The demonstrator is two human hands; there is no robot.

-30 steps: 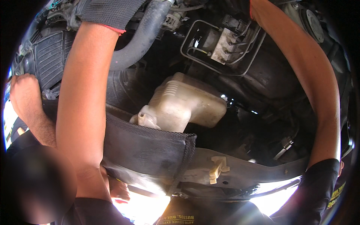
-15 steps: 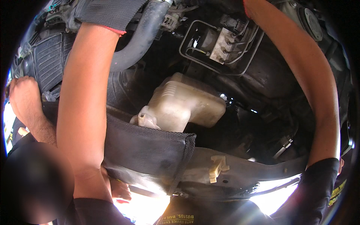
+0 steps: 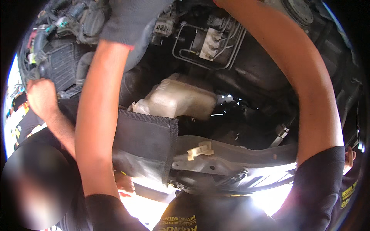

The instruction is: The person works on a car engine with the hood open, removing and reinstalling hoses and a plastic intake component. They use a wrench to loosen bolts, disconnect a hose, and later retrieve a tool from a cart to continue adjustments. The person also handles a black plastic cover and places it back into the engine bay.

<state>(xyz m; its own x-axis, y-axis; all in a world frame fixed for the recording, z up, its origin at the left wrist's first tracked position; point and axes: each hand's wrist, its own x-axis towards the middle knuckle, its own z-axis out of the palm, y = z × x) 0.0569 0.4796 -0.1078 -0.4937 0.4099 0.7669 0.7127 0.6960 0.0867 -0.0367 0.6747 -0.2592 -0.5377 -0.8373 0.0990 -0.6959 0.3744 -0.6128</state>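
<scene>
Both my arms reach forward over an open engine bay. My left hand (image 3: 133, 21), in a dark grey knit glove with a red cuff edge, lies over a thick grey hose (image 3: 139, 57); its fingers run out past the top edge, so I cannot see what they hold. Of my right arm the bare forearm (image 3: 285, 54) shows, with a bit of red cuff at the top; the hand itself is out of the picture. Between the arms sit a metal block with bent pipes (image 3: 211, 44) and, nearer me, a translucent off-white plastic reservoir (image 3: 185, 98).
A black cover (image 3: 144, 129) hangs over the near edge, beside a beige plastic clip (image 3: 199, 151). A co-worker at the left has a bare hand (image 3: 41, 94) on the bay's edge by a ribbed black box (image 3: 61, 65). Another person's fingers (image 3: 349, 158) show at the far right.
My view has shifted, so the reservoir and metal block appear farther left and higher. My left forearm sits farther right in the picture, its glove now covering more of the hose.
</scene>
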